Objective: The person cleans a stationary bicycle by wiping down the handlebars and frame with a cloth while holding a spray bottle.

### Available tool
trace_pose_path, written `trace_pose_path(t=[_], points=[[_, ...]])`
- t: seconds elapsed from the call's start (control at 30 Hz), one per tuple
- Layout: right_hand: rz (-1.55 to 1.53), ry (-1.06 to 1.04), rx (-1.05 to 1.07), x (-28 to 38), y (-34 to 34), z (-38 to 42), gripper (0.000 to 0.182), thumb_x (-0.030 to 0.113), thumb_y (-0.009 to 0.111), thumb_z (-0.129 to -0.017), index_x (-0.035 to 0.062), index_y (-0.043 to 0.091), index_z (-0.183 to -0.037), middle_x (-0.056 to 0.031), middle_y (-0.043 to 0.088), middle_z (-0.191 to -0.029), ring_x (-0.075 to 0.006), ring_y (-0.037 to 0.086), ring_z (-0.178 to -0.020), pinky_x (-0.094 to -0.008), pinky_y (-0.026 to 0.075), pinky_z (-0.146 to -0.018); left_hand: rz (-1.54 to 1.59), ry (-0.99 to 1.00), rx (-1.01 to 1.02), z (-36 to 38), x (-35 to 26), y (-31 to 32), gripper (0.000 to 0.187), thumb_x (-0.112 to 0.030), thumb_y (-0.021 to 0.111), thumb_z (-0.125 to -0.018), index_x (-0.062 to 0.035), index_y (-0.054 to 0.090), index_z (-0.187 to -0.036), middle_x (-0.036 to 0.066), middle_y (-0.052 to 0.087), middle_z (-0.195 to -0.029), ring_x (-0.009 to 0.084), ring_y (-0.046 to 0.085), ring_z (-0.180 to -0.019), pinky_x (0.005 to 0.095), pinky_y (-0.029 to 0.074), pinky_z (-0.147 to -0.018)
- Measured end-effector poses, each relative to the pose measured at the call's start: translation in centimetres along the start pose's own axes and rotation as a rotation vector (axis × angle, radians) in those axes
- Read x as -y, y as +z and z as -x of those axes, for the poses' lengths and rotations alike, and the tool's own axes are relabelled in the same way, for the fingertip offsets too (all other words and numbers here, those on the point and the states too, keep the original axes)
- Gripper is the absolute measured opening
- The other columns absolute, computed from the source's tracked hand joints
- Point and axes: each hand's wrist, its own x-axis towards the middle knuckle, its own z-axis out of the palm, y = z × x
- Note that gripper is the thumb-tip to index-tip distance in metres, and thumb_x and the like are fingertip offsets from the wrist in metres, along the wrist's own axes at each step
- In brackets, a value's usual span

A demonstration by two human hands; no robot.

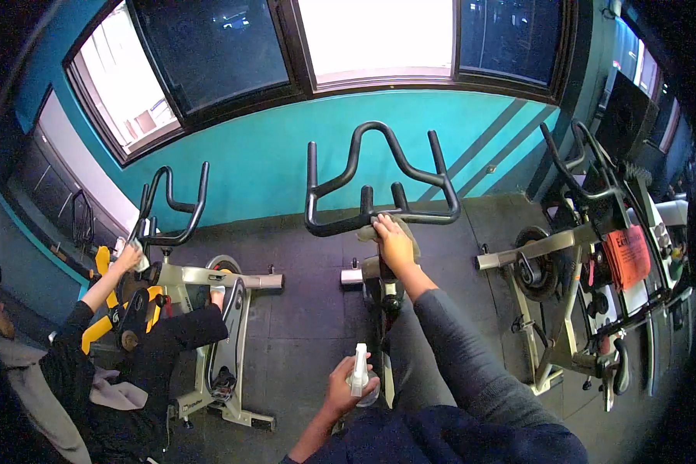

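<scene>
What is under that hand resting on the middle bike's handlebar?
A crumpled cloth lies under the right hand, pressed against the black handlebar. The hand covers most of it, so the cloth's full shape stays hidden.

A small clear spray bottle [360, 377] with a white trigger head stands upright, low in the view, just beside the spin bike's frame. Up top, a pale greenish cloth [400, 229] lies bunched against the black handlebar [379, 185], pressed onto the crossbar where the looping bars meet the centre.
</scene>
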Motion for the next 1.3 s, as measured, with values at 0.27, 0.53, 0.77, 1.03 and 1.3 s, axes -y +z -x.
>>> trace_pose_path(t=[0.27, 0.53, 0.77, 1.03, 1.3], points=[[-0.019, -0.065, 0.033, 2.4, -3.1, 7.1, 0.039, 0.003, 0.057, -0.074, 0.0081, 0.057, -0.113, -0.0140, 0.048, -0.129, -0.0302, 0.045, -0.119, -0.0386, 0.037, -0.100, -0.048, 0.083, 0.025, 1.0, -1.0, 0.4, 0.056, -0.014, 0.075, -0.070, -0.0067, 0.051, -0.120, 0.004, 0.062, -0.094, 0.0125, 0.057, -0.086, 0.0293, 0.046, -0.078], [0.074, -0.014, 0.105, 3.1, -3.8, 10.1, 0.043, -0.001, 0.053, -0.075, 0.0121, 0.056, -0.116, -0.0085, 0.046, -0.132, -0.0264, 0.046, -0.120, -0.0363, 0.042, -0.096, 0.020, 0.127, 0.025, 2.1, -0.9, 1.1, 0.045, -0.013, 0.074, -0.068, -0.0057, 0.057, -0.109, 0.007, 0.061, -0.096, 0.0184, 0.060, -0.086, 0.0310, 0.047, -0.077], [0.120, -0.006, 0.174, 2.5, -3.9, 6.9, 0.042, 0.002, 0.056, -0.072, 0.0160, 0.060, -0.112, -0.0036, 0.051, -0.128, -0.0225, 0.050, -0.116, -0.0371, 0.048, -0.086, -0.002, 0.122, 0.037, 1.7, -0.6, 0.6, 0.050, -0.014, 0.075, -0.068, -0.0056, 0.056, -0.114, 0.007, 0.060, -0.095, 0.0166, 0.061, -0.086, 0.0300, 0.048, -0.076], [0.138, -0.024, 0.113, 0.0, -0.7, 0.2, 0.042, 0.003, 0.057, -0.072, 0.0170, 0.060, -0.111, -0.0039, 0.052, -0.127, -0.0234, 0.051, -0.114, -0.0372, 0.048, -0.086, -0.031, -0.015, 0.012, 1.6, -0.9, -0.7, 0.051, -0.015, 0.075, -0.069, -0.0057, 0.055, -0.115, 0.007, 0.060, -0.093, 0.0167, 0.061, -0.085, 0.0299, 0.048, -0.077], [0.084, -0.005, 0.074, 0.1, -0.3, -1.2, 0.035, 0.003, 0.055, -0.075, 0.0145, 0.061, -0.108, -0.0073, 0.052, -0.126, -0.0255, 0.051, -0.114, -0.0376, 0.047, -0.087, -0.041, -0.026, 0.003, 2.1, -0.8, -1.1, 0.052, -0.015, 0.075, -0.069, -0.0066, 0.055, -0.117, 0.007, 0.059, -0.095, 0.0170, 0.061, -0.086, 0.0306, 0.048, -0.077]])
